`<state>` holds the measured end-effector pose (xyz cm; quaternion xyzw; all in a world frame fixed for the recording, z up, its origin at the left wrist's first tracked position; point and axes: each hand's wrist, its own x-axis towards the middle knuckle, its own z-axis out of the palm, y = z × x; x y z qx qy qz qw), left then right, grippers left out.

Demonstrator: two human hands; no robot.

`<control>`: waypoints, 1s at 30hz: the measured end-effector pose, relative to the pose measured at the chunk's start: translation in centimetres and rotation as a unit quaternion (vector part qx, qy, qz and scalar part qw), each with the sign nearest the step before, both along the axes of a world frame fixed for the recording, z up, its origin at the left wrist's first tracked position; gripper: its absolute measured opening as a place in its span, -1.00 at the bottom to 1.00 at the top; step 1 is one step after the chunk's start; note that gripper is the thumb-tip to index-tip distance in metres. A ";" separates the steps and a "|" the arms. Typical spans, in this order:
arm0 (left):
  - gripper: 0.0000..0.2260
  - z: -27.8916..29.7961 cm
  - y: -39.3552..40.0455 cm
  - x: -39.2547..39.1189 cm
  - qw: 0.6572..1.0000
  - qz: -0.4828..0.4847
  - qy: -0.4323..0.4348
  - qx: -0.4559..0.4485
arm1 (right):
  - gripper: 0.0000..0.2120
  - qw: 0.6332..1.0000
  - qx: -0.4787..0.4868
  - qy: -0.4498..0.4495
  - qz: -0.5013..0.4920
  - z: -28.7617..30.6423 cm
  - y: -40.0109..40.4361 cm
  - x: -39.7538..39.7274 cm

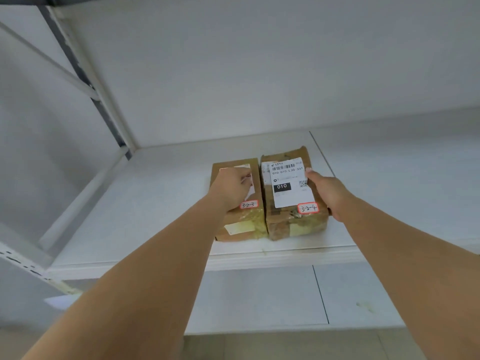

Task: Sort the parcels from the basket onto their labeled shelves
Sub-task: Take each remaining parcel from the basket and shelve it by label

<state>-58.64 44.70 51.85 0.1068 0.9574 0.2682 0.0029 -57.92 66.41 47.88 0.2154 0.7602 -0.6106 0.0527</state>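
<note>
Two cardboard parcels sit side by side, touching, near the front edge of a white shelf: the left parcel tagged 3-2-3 and the right parcel tagged 3-2-4. The left hand rests on top of the left parcel, fingers lightly bent, while the right hand grips the right parcel's outer side. Bare shelf lies open to the left, right and behind.

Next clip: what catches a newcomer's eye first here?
Two brown cardboard parcels side by side near the white shelf's front edge, tagged 3-2-3 and 3-2-4. The left hand rests on the left parcel; the right hand holds the right parcel's side.
</note>
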 end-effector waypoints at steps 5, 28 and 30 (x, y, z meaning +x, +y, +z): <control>-0.67 -1.2 -0.7 -0.1 0.998 -0.014 0.048 -0.024 | -0.54 0.996 0.078 0.011 -0.034 -1.6 0.7 -1.2; -0.72 1.3 -12.6 7.9 0.976 0.130 0.111 -0.133 | -0.78 0.831 0.426 0.313 0.175 5.5 -15.8 1.6; -0.72 1.2 -16.4 10.7 0.970 0.164 0.106 -0.144 | -0.77 0.806 0.424 0.336 0.240 5.5 -20.4 3.4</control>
